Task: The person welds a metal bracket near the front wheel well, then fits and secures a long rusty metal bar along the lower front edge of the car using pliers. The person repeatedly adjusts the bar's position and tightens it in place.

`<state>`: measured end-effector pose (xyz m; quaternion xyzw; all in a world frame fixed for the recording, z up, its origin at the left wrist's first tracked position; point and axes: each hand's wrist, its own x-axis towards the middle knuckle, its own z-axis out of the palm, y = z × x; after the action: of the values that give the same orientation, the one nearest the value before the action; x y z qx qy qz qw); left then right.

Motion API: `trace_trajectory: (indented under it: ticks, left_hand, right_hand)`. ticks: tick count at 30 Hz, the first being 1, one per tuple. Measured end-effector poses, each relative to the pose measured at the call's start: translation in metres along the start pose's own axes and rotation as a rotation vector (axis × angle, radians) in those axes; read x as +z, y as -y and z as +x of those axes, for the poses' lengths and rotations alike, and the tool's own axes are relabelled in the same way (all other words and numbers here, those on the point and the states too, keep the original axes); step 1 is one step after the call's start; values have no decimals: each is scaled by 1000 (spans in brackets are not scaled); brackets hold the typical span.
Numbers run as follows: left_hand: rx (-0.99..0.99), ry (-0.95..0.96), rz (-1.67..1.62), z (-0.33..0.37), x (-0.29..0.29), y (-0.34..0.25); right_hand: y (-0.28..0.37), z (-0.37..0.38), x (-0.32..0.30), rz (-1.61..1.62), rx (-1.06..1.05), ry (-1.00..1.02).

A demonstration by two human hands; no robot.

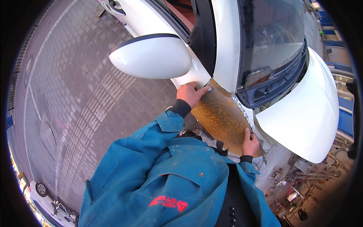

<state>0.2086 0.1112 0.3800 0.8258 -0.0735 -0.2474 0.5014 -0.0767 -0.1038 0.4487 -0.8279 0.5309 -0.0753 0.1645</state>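
A rusty, brown-orange sheet metal panel [221, 117] lies against the white car's front side, below the windshield's corner and beside the door edge. At its upper left, near the door, my left hand [190, 94] is closed on the panel's edge, thumb over the top and the other fingers partly hidden. Toward the panel's lower right end, my right hand [250, 143] grips the edge with its thumb pointing up. A rough, bare-metal strip [242, 107] runs along the panel's far border. What lies under the panel is hidden.
Above my left hand juts a white side mirror [153, 56]. The white hood [306, 113] is raised or shifted at right, by the windshield [270, 36]. Grey paving [94, 94] spreads to the left. Tools and scrap [302, 189] clutter the lower right ground.
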Motion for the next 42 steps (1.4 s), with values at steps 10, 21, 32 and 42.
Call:
trace_trajectory:
  ticks: [10, 21, 32, 42]
  left_hand:
    - [-93, 18, 17, 4, -1, -4]
    - [230, -169, 225, -1, 13, -1]
    - [285, -367, 476, -16, 42, 3]
    - [41, -637, 728, -1, 84, 1]
  right_hand:
    - [-4, 1, 0, -34, -34, 3]
    - [-13, -6, -4, 120, -33, 34]
    - [-150, -31, -61, 388, -174, -264]
    - [-402, 22, -143, -41, -155, -43]
